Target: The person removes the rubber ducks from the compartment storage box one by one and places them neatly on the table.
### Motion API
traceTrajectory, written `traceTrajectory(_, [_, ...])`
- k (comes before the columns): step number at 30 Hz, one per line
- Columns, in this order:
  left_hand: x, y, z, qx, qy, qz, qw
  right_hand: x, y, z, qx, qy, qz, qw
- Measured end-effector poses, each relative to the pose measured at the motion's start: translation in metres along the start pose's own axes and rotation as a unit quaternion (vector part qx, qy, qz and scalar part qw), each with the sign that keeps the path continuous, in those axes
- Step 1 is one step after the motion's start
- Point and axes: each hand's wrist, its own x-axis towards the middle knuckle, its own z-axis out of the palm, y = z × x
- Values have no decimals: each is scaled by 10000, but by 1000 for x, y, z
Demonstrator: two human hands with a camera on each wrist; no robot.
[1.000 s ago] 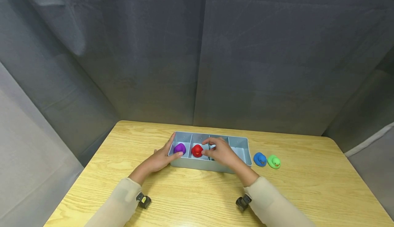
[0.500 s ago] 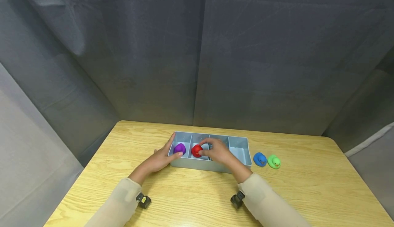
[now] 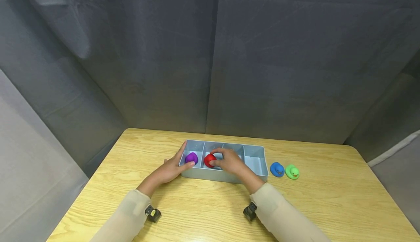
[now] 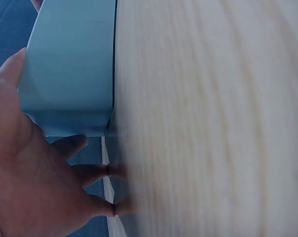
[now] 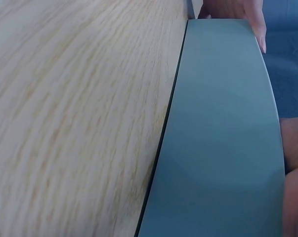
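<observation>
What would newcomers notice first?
The red toy, second compartment from left in the tray, with the right hand curled around it. Next, the purple toy in the leftmost compartment, where the left hand grips the tray. A blue duck and green duck sit on the table, right of the tray.

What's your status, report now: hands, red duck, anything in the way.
Left hand against left end of tray. Right hand at red duck, fingers curled round it, second compartment from left. Divider walls either side of duck.
</observation>
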Motion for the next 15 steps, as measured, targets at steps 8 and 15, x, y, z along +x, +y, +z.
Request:
traceTrajectory(8, [0, 1, 0, -12, -19, -8, 10000, 0, -3, 1, -184, 24, 184, 9997])
traceTrajectory(15, [-1, 1, -1, 15, -26, -8, 10000, 1, -3, 3, -266, 141, 239, 9993])
